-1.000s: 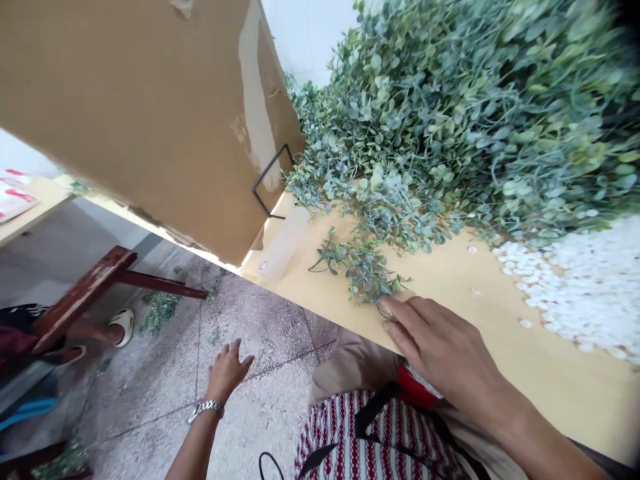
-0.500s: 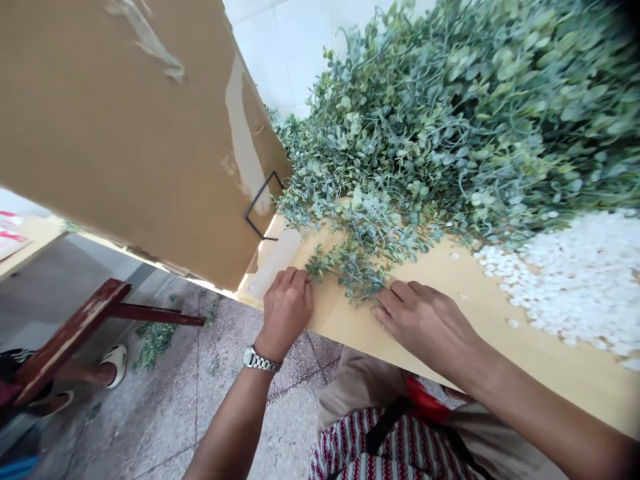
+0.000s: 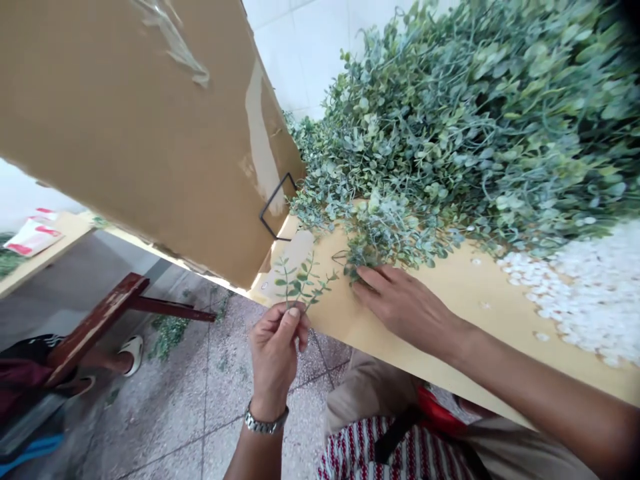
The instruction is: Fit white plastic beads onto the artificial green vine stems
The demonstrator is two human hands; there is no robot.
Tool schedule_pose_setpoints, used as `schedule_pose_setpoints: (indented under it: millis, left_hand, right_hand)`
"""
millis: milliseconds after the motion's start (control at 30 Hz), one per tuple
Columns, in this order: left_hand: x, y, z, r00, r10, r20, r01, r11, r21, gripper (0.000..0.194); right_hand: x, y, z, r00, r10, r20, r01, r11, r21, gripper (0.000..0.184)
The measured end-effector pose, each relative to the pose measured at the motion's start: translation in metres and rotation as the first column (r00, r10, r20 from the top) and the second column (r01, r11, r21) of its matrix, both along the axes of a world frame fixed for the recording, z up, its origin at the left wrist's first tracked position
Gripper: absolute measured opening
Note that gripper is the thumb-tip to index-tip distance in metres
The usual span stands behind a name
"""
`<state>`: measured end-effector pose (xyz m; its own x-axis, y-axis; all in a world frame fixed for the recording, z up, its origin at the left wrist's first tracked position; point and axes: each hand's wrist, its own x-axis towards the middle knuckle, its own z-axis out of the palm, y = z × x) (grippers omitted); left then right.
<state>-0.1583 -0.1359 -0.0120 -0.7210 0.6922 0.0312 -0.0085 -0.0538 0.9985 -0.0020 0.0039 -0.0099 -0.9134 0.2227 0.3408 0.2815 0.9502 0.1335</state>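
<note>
My left hand [image 3: 277, 340], with a metal watch at the wrist, pinches a small artificial leaf sprig [image 3: 300, 283] upright between thumb and fingers, just over the table's front edge. To its right, my right hand [image 3: 400, 303] lies low over the tabletop, its fingers curled on a few more green sprigs [image 3: 361, 253]; the fingertips are partly hidden among the leaves. Behind both hands rises a large heap of artificial greenery [image 3: 440, 133]. A spread of small white pieces [image 3: 580, 287] covers the table at the right.
A large cardboard box [image 3: 150, 133] stands at the left, with a bent black wire [image 3: 273, 207] by its lower corner. The yellowish tabletop [image 3: 450, 333] ends just before my lap. A worn red wooden bench [image 3: 100, 320] and another person's foot [image 3: 130, 357] are at the lower left.
My left hand has turned thumb up and now lifts a sprig off the table, a little nearer to me. My right hand has moved slightly left and forward onto the sprigs.
</note>
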Motion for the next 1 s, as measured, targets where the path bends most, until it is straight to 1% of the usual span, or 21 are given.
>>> schedule_pose_setpoints:
  millis: [33, 67, 133, 200, 267, 300, 333, 367, 400, 433, 467, 500, 533, 567, 633, 700, 767, 800, 833, 900, 1000]
  left_hand:
    - [0.006, -0.002, 0.002, 0.99, -0.023, 0.138, 0.018, 0.999, 0.037, 0.02]
    - [0.012, -0.002, 0.004, 0.975, -0.04, 0.22, 0.029, 0.998, 0.055, 0.02]
    - [0.025, -0.001, 0.006, 0.95, -0.074, 0.303, 0.056, 0.996, 0.068, 0.021]
    - [0.039, 0.002, 0.006, 0.932, -0.127, 0.338, 0.112, 0.992, 0.064, 0.02]
    - [0.052, 0.008, 0.003, 0.918, -0.192, 0.347, 0.182, 0.981, 0.062, 0.019]
    - [0.06, 0.011, 0.001, 0.913, -0.227, 0.338, 0.219, 0.974, 0.062, 0.018]
    - [0.067, 0.015, -0.001, 0.912, -0.257, 0.32, 0.252, 0.966, 0.059, 0.018]
    - [0.075, 0.018, -0.003, 0.912, -0.288, 0.291, 0.286, 0.957, 0.049, 0.017]
    - [0.083, 0.022, -0.005, 0.912, -0.327, 0.248, 0.33, 0.943, 0.031, 0.016]
    - [0.092, 0.025, -0.006, 0.909, -0.371, 0.19, 0.377, 0.926, 0.006, 0.016]
    - [0.1, 0.028, -0.006, 0.901, -0.416, 0.122, 0.422, 0.906, -0.025, 0.016]
    - [0.109, 0.032, -0.005, 0.886, -0.46, 0.051, 0.463, 0.885, -0.058, 0.017]
    - [0.117, 0.035, -0.003, 0.864, -0.504, -0.014, 0.501, 0.861, -0.089, 0.019]
    - [0.125, 0.039, 0.0, 0.835, -0.547, -0.059, 0.538, 0.835, -0.118, 0.021]
    - [0.136, 0.049, 0.009, 0.773, -0.63, -0.072, 0.615, 0.773, -0.158, 0.017]
    - [0.144, 0.062, 0.017, 0.689, -0.725, -0.005, 0.714, 0.68, -0.166, 0.01]
    - [0.15, 0.074, 0.024, 0.583, -0.807, 0.096, 0.81, 0.567, -0.152, 0.024]
    - [0.152, 0.08, 0.025, 0.536, -0.831, 0.152, 0.843, 0.518, -0.144, 0.025]
    - [0.155, 0.084, 0.026, 0.508, -0.836, 0.206, 0.861, 0.489, -0.138, 0.023]
    - [0.158, 0.092, 0.023, 0.508, -0.816, 0.277, 0.861, 0.487, -0.145, 0.015]
    - [0.16, 0.1, 0.015, 0.587, -0.762, 0.273, 0.81, 0.55, -0.204, 0.012]
  right_hand:
    - [-0.002, 0.003, 0.0, 1.0, -0.006, -0.008, 0.006, 1.0, -0.009, 0.031]
    - [-0.001, 0.005, 0.002, 1.0, -0.009, -0.023, 0.009, 1.0, -0.019, 0.032]
    - [0.006, 0.007, 0.007, 0.996, 0.005, -0.094, -0.01, 0.998, -0.054, 0.033]
    - [0.022, 0.006, 0.012, 0.972, 0.025, -0.234, -0.056, 0.99, -0.13, 0.03]
    - [0.046, 0.002, 0.017, 0.918, -0.051, -0.393, -0.076, 0.951, -0.3, 0.026]
    - [0.059, 0.0, 0.019, 0.886, -0.145, -0.44, -0.07, 0.897, -0.436, 0.025]
    - [0.073, -0.003, 0.02, 0.853, -0.263, -0.451, -0.067, 0.802, -0.593, 0.025]
    - [0.086, -0.006, 0.021, 0.819, -0.38, -0.429, -0.081, 0.664, -0.743, 0.025]
    - [0.099, -0.011, 0.022, 0.787, -0.478, -0.391, -0.119, 0.504, -0.855, 0.026]
    - [0.11, -0.016, 0.022, 0.761, -0.546, -0.35, -0.172, 0.35, -0.921, 0.027]
    - [0.12, -0.022, 0.021, 0.74, -0.591, -0.322, -0.231, 0.227, -0.946, 0.029]
    - [0.127, -0.028, 0.021, 0.723, -0.618, -0.31, -0.282, 0.145, -0.948, 0.03]
    - [0.133, -0.033, 0.019, 0.706, -0.638, -0.306, -0.318, 0.1, -0.943, 0.032]
    - [0.137, -0.038, 0.018, 0.682, -0.664, -0.307, -0.342, 0.081, -0.936, 0.029]
    - [0.141, -0.044, 0.015, 0.61, -0.723, -0.324, -0.389, 0.083, -0.917, 0.019]
    - [0.144, -0.047, 0.013, 0.566, -0.75, -0.342, -0.413, 0.102, -0.905, 0.016]
    - [0.146, -0.048, 0.012, 0.561, -0.747, -0.356, -0.373, 0.156, -0.915, 0.015]
    - [0.148, -0.049, 0.011, 0.567, -0.739, -0.362, -0.326, 0.202, -0.923, 0.015]
    - [0.151, -0.05, 0.012, 0.582, -0.725, -0.368, -0.267, 0.258, -0.929, 0.015]
    - [0.159, -0.051, 0.012, 0.618, -0.686, -0.384, -0.149, 0.377, -0.914, 0.016]
    - [0.183, -0.05, 0.008, 0.63, -0.664, -0.404, 0.019, 0.533, -0.846, 0.029]
